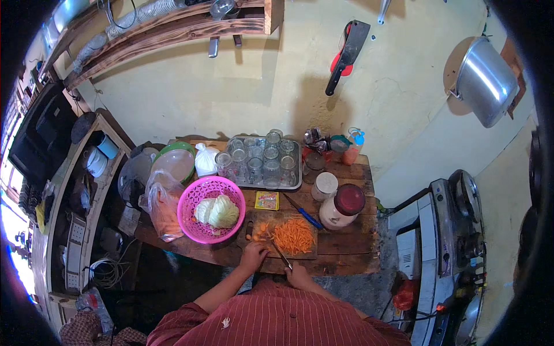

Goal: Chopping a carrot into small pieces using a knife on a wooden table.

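My right hand (298, 276) grips a kitchen knife (283, 256), its blade angled up and left across a wooden cutting board (312, 255). My left hand (254, 257) rests at the board's front left edge, fingers bent together. Whether something small is under its fingertips is hidden. To the right of the blade lies a heap of carrot strips (293, 235). Several carrot slices (259, 237) lie beside the heap, on the left. Behind the board are a blue-handled knife (309, 217) and a small yellow packet (267, 200). A pink plastic basket (183, 216) holds peeled cabbage (223, 212).
A metal tray (296, 187) of upturned glass mugs stands at the back. Glass jars, one with a maroon lid (349, 199), stand right. A plastic bag (164, 212) with orange contents sits left. A cleaver (348, 56) hangs on the wall; a stove (446, 233) stands right.
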